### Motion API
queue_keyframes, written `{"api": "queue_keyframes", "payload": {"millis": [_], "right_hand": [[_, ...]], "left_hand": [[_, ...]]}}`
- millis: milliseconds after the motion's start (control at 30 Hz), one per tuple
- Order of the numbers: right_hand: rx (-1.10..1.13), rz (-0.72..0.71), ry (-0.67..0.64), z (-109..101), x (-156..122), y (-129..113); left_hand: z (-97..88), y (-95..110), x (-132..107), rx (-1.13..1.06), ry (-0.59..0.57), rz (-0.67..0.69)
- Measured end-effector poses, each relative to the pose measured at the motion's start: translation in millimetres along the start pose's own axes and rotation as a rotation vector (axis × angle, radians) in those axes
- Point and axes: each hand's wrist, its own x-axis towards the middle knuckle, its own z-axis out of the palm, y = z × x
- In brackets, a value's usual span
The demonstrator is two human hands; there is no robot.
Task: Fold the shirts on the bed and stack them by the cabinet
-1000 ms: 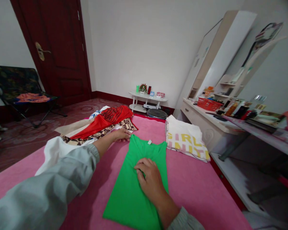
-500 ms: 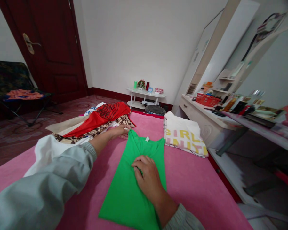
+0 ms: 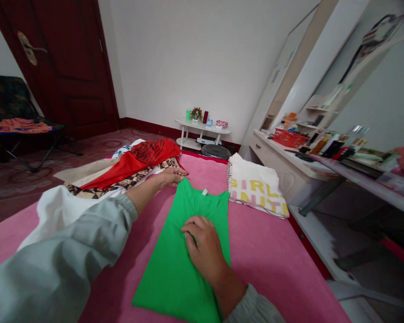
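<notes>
A green shirt (image 3: pixel 175 264), folded lengthwise with a small white tag at its neckline, lies on the pink bed cover (image 3: pixel 269 269). My left hand (image 3: pixel 169 177) reaches to the far left and pinches the shirt's shoulder corner. On the upper middle of the shirt rests my right hand (image 3: pixel 204 242), its fingers loosely bent and side by side, thumb a little apart from them. Fine creases run in the cloth between this hand and the neckline. The fingertips of the right hand are partly hidden.
Left of the shirt is a heap of clothes with a red garment (image 3: pixel 134 161) and a white garment (image 3: pixel 55 208). A folded white shirt with yellow lettering (image 3: pixel 256 181) lies to the right. Beyond stand a dressing table (image 3: pixel 272 157) and a low white table (image 3: pixel 202 128).
The view has shifted slightly, so most things sit a little further left. My left fingers have closed more on the shoulder corner. My right hand stays on the shirt.
</notes>
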Motion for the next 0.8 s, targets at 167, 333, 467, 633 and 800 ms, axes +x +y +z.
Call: {"api": "queue_keyframes", "payload": {"millis": [167,333,467,633,800], "right_hand": [[0.003,0.008,-0.008,-1,1,-1],[-0.001,0.004,-0.013,0,2,0],[-0.005,0.009,-0.013,1,1,2],[-0.010,0.003,-0.005,1,1,1],[-0.014,0.006,-0.009,0,2,0]], "left_hand": [[-10.1,23,4,0.219,-0.119,0.018],[-12.1,42,10,0.312,-0.062,0.084],[-11.3,42,4,0.458,0.110,0.067],[-9.5,20,-11,0.619,0.188,-0.020],[6.3,-9,-11,0.683,0.225,0.181]]}}
